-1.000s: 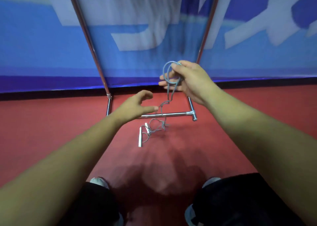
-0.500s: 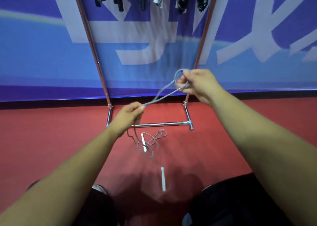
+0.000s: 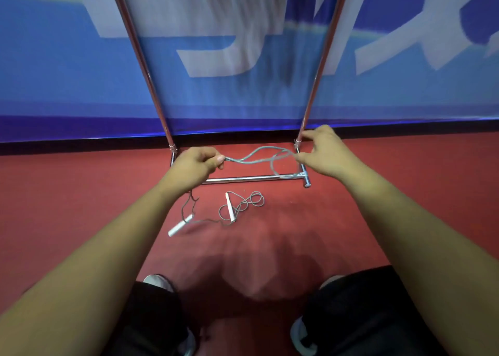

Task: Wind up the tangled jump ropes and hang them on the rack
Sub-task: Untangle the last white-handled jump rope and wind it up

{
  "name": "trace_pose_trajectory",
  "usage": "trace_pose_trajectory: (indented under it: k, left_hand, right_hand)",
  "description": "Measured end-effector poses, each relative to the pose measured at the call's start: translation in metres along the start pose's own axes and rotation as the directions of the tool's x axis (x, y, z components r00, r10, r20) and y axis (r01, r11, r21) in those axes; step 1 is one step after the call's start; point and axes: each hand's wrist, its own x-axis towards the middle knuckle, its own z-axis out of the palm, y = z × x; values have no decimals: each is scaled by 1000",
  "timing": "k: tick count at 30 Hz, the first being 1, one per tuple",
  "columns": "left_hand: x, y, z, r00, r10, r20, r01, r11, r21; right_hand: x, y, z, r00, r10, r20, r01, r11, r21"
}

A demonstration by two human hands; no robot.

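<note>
A blue banner [image 3: 67, 80] covered the far wall above the red floor [image 3: 81, 193]. The chrome rack [image 3: 243, 178] stood against it, with its base bar on the floor. You held the grey jump rope [image 3: 251, 159] between your hands, just above that bar. Your left hand [image 3: 195, 166] gripped it with curled fingers, and your right hand [image 3: 328, 153] pinched a loop. The rest of the rope trailed down to two white handles [image 3: 230, 207] lying on the floor nearer you.
</note>
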Motion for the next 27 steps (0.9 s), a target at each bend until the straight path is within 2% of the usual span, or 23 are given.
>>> trace_pose_trajectory:
  k: [1,2,5,8,10,12,15,17,19,21,22,24,26,27]
  left_hand:
    - [0,7,3,999,29,21,-30,999,39]
    - [0,13,6,998,53,43,-55,997,59]
    - [-1,25,14,989,84,122,-83,996,-14]
    - [2,27,18,987,92,130,-77,990,-119]
    - [4,22,17,984,119,136,-111,992,-67]
    - [6,5,16,973,117,201,-135,987,81]
    - [5,-48,14,935,-107,337,11,962,274]
    - [0,-70,8,899,-194,392,67,947,315]
    - [-3,-68,1,915,-158,370,95,979,183]
    - [-6,-49,-5,952,-125,280,136,991,-18]
    - [-7,-38,-7,961,-112,253,137,987,-85]
    - [-7,-16,-5,964,-62,260,91,991,-103]
    - [-8,2,2,958,-10,285,30,997,-67]
    - [-7,8,5,955,7,296,10,998,-56]
  right_hand:
    - [-2,-11,3,997,-77,-16,77,997,26]
    - [-5,-23,7,989,-151,3,149,981,127]
    - [-19,-48,33,935,-278,220,157,880,448]
    - [-22,-53,46,937,-274,216,124,841,527]
    - [-17,-56,38,943,-254,216,111,850,515]
    - [-11,-57,27,958,-235,166,129,866,483]
    - [-1,-45,12,994,-113,-9,98,815,571]
    - [5,-29,0,991,20,-132,66,784,617]
    - [10,-9,-9,959,143,-245,29,809,587]
    - [12,12,-9,943,200,-264,-60,886,459]
    - [14,21,-6,959,196,-203,-110,922,371]
    - [12,30,3,977,204,59,-211,967,146]
    - [6,19,8,953,182,242,-158,981,-115]
    - [2,10,9,952,104,287,-76,991,-108]
